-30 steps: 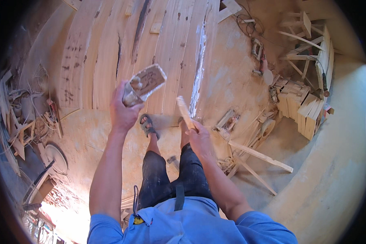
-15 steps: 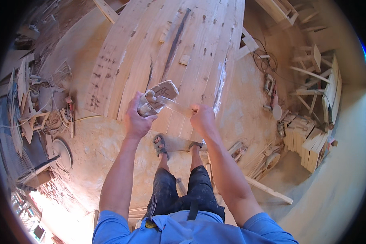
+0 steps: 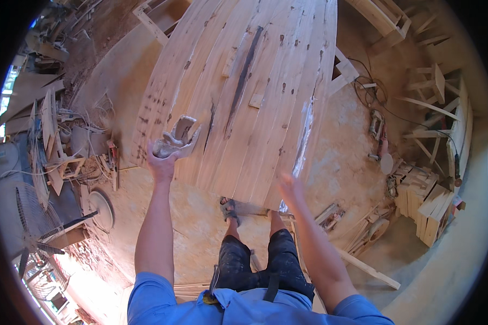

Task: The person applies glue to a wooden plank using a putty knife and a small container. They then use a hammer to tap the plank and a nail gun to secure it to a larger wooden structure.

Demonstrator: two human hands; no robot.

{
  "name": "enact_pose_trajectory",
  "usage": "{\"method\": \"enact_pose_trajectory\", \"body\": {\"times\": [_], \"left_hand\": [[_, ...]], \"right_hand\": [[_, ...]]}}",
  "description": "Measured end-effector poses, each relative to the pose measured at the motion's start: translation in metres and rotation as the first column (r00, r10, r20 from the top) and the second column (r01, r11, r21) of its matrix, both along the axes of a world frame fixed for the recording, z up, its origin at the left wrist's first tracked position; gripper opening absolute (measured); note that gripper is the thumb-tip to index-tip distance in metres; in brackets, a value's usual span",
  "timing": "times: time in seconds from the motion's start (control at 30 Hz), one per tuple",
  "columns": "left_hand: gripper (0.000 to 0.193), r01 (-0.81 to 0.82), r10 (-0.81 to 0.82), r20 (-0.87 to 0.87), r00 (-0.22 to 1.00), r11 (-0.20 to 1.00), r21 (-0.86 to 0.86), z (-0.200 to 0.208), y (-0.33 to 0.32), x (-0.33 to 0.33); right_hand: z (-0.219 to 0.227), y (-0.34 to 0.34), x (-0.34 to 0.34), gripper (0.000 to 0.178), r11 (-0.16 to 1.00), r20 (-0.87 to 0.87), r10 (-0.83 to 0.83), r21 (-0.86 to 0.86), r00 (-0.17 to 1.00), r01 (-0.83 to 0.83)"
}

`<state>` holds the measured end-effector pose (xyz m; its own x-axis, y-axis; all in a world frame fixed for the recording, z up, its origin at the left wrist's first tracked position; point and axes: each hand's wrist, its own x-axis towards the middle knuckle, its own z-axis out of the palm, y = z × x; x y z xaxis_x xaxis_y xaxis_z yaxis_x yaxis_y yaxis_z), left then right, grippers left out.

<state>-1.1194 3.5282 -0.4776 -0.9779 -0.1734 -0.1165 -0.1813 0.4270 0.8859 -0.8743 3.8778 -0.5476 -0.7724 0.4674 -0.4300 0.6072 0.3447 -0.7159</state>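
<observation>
My left hand (image 3: 161, 164) grips a cut-open, putty-smeared container (image 3: 186, 127) with pale filler (image 3: 171, 142) inside, held over the left near part of a large wooden panel (image 3: 244, 162). Long planks with dark knots and cracks make up that panel. My right hand (image 3: 291, 190) is closed and blurred by motion, low over the panel's near right side. It sits by a white streak of filler (image 3: 305, 138) running along a seam. The scraper it held a moment ago cannot be made out now. A small wood block (image 3: 256, 101) lies on the planks.
A grinder-like power tool (image 3: 385, 157) and a dark cable (image 3: 370, 92) lie on the floor at right. Stacked wood pieces (image 3: 409, 197) stand beyond. Leftward are a fan (image 3: 38, 211), a round disc (image 3: 101, 210) and scrap wood (image 3: 51, 130).
My hands have parted. The left hand has carried the container leftward; the right hand has drawn away from it, down and right toward the white seam. The view has shifted slightly.
</observation>
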Motion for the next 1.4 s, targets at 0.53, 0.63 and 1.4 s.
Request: {"method": "enact_pose_trajectory", "body": {"times": [0.53, 0.63, 1.4], "left_hand": [[0.059, 0.119, -0.137, 0.021, 0.99, 0.765, -0.633, -0.13, 0.149, 0.01], [0.05, 0.387, -0.336, 0.204, 0.92, 0.683, -0.619, -0.119, 0.151, -0.018], [0.01, 0.459, -0.703, 0.455, 0.546, 0.706, 0.54, -0.008, 0.155, 0.168]], "right_hand": [[0.016, 0.053, 0.197, 0.039, 0.977, 0.445, -0.125, -0.102, 0.887, 0.189], [0.017, 0.021, 0.179, 0.039, 0.965, 0.441, -0.151, -0.13, 0.885, 0.23], [0.058, -0.047, -0.11, 0.023, 0.611, 0.24, -0.395, -0.652, 0.887, 0.449]]}}
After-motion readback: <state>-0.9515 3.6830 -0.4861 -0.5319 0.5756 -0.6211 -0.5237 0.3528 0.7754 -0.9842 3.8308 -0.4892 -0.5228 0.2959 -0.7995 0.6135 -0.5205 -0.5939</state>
